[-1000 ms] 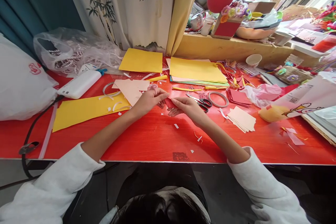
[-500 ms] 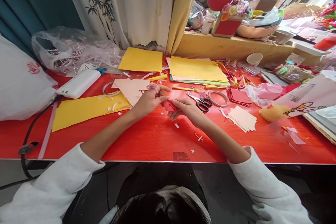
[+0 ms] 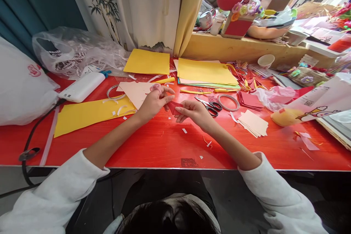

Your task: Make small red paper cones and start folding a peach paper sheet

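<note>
Between my two hands, just above the table, is a small piece of folded red paper [image 3: 174, 107]. My left hand [image 3: 153, 103] pinches its left side; a pink ring-like thing [image 3: 155, 87] sits on or against that hand, and I cannot make out exactly how. My right hand [image 3: 193, 111] grips the paper's right side between thumb and fingers. Black-handled scissors [image 3: 212, 109] lie right beside my right hand, with a roll of tape [image 3: 228, 102] past them. Left of my left hand are a pale pink sheet [image 3: 134, 91] and another tape roll [image 3: 111, 93].
Yellow paper strips [image 3: 82, 119] lie at left, near a white power bank [image 3: 82, 87]. Yellow sheets [image 3: 205, 71] are stacked at the back. Red paper squares [image 3: 249, 101], cream cards [image 3: 252, 123] and a printed paper bag [image 3: 323, 98] are at right. White scraps dot the red table [image 3: 153, 146].
My left hand has shifted slightly left and down. The red paper has turned between my fingers and shows a more pointed, triangular side.
</note>
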